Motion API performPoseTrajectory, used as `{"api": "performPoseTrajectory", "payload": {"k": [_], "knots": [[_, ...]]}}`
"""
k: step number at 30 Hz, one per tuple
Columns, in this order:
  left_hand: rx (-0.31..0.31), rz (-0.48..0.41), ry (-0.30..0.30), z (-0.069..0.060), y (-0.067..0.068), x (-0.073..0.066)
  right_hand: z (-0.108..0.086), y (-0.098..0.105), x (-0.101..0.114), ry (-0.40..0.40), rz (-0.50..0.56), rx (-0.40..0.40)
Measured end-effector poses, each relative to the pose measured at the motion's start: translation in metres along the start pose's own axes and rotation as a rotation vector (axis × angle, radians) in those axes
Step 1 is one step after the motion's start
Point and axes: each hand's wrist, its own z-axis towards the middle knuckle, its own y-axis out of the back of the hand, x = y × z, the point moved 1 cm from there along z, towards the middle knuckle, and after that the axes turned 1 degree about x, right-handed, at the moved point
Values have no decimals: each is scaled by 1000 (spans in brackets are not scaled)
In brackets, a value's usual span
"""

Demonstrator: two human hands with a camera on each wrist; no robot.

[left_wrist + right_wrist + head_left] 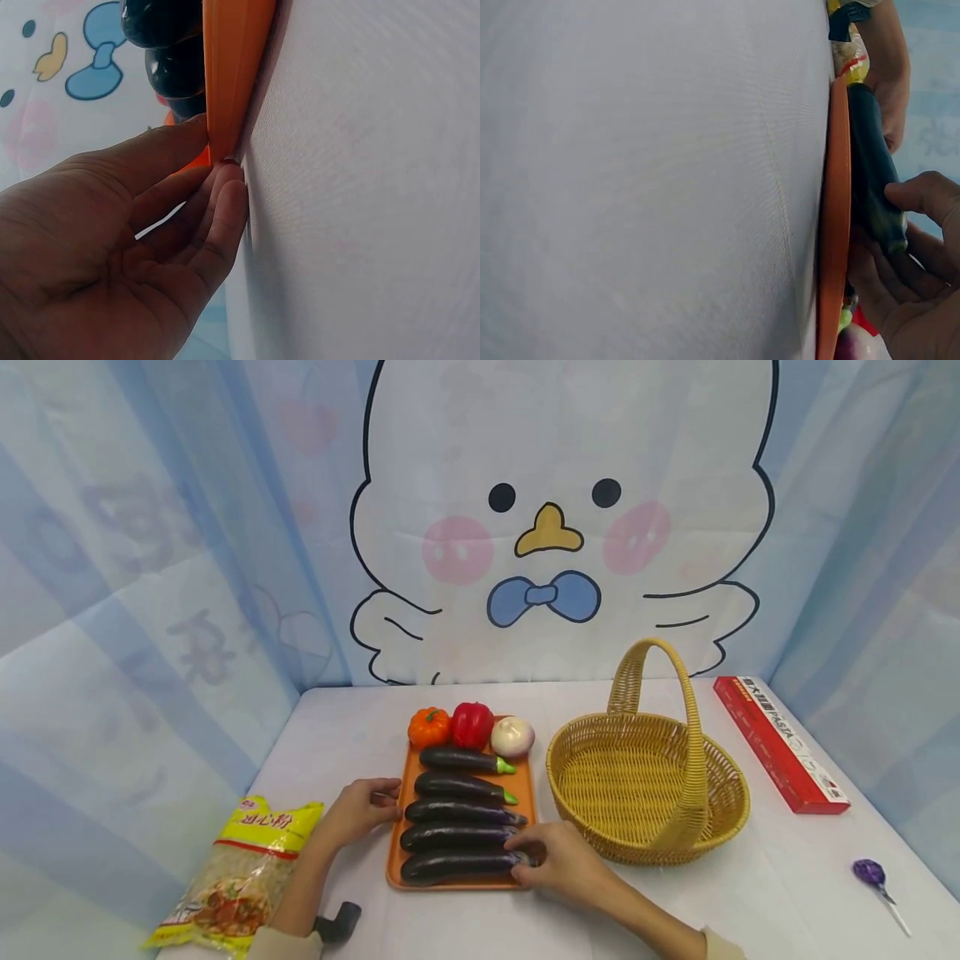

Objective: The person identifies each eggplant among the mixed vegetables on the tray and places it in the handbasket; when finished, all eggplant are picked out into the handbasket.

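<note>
Head view: right hand (562,864) has the nearest eggplant (457,866) pinched by its stem end, thumb and fingers parted only its width, on the orange tray (491,884)! Left hand (360,810) grips the tray's side. Glossy skin looks slippery, body probably firm, light; that end suits holding. Red box (783,747) reads PASTA; yellow bag (240,860), 心粉.

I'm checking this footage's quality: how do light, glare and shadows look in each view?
Head: soft, fairly even light, small highlights on the eggplants; left wrist: dimmer, glare spots on the eggplants, soft shadow on the tabletop beside the left hand; right wrist: dim, faint shadow beside the tray.
</note>
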Motion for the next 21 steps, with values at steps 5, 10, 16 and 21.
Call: {"api": "performPoseTrajectory", "payload": {"k": [5, 10, 16, 21], "knots": [[1, 4, 2, 0, 0, -1, 0, 3, 1, -2, 15, -22], [1, 4, 6, 0, 0, 0, -2, 11, 7, -25, 60, -42], [-4, 3, 4, 0, 0, -1, -5, 25, 16, -32, 42, -41], [-8, -1, 3, -1, 0, -1, -5, 37, 23, -5, 43, -47]]}}
